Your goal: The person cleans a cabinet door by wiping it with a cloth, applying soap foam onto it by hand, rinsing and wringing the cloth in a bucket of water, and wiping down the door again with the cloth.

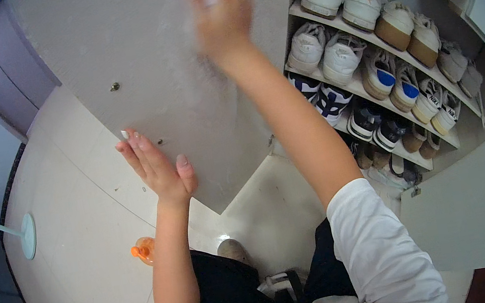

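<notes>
In front of me stands the swung-out door of a shoe cabinet, its grey face marked with pale streaks. My left hand is at the door's lower left edge, thumb spread from the fingers, holding nothing. My right hand is up on the door's upper part and blurred. Something whitish with a dark spot shows around its fingers, possibly a cloth or wipe; I cannot tell whether it is gripped. Small metal fittings stick out of the door near its left edge.
Shelves on the right hold several pairs of shoes. Below them, another cabinet door hangs open. An orange-capped bottle stands on the tiled floor by my left forearm. A pale green round-based stand is far left.
</notes>
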A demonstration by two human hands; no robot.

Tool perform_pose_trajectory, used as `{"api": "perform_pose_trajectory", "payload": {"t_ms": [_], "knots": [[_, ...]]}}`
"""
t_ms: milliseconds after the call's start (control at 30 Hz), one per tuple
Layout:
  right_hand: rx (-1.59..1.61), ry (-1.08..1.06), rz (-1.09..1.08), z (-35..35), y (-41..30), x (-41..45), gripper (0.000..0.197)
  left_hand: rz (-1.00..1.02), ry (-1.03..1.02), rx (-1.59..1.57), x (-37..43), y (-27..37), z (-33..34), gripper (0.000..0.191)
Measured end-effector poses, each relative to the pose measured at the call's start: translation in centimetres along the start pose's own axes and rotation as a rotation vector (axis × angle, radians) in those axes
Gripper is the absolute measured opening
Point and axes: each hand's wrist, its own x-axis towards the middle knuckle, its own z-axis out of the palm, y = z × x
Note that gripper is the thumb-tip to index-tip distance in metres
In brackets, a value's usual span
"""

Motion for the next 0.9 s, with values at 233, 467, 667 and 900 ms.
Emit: {"api": "perform_pose_trajectory", "payload": {"t_ms": [233,467,667,900], "knots": [[-0.152,-0.160,-0.073,1.2,0.3,-16.0,0.064,-0.020,0.008,-0.030,0.0,-0.2,-0.3,0.058],[0.784,0.567,1.809,1.5,3.2,-36.8,0.062,0.009,-0.013,0.021,-0.5,-0.8,-0.6,0.058],[0.572,0.733,1.677,2.4,6.6,-40.1,0.063,-0.031,0.026,-0.011,0.7,2.0,2.0,0.056],[-0.102,0.054,0.425,0.3,1.7,-17.1,0.058,-0.009,-0.013,0.049,0.4,0.2,0.5,0.059]]}}
